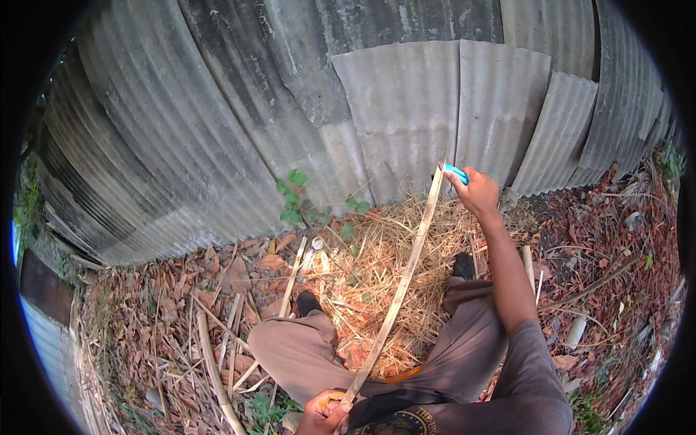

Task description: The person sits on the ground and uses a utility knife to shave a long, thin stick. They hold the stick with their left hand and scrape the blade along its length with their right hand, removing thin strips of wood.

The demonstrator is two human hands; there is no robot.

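A long pale bamboo strip (399, 297) runs slantwise between my legs, its near end low by my lap and its far end raised toward the metal wall. My left hand (322, 415) is closed around the near end. Out at arm's length, my right hand (480, 194) grips a blue-handled knife (456, 174) against the strip's far tip. The blade itself is hard to make out there. Below the strip, a heap of thin straw-coloured shavings (384, 254) covers the ground between my feet.
A corrugated metal wall (406, 109) stands close in front. Several bamboo pieces (214, 366) lie among dry leaves (170, 312) on the left. A small green plant (292, 196) grows by the wall's foot. At right, a pale cylindrical piece (576, 331) lies on leaf litter.
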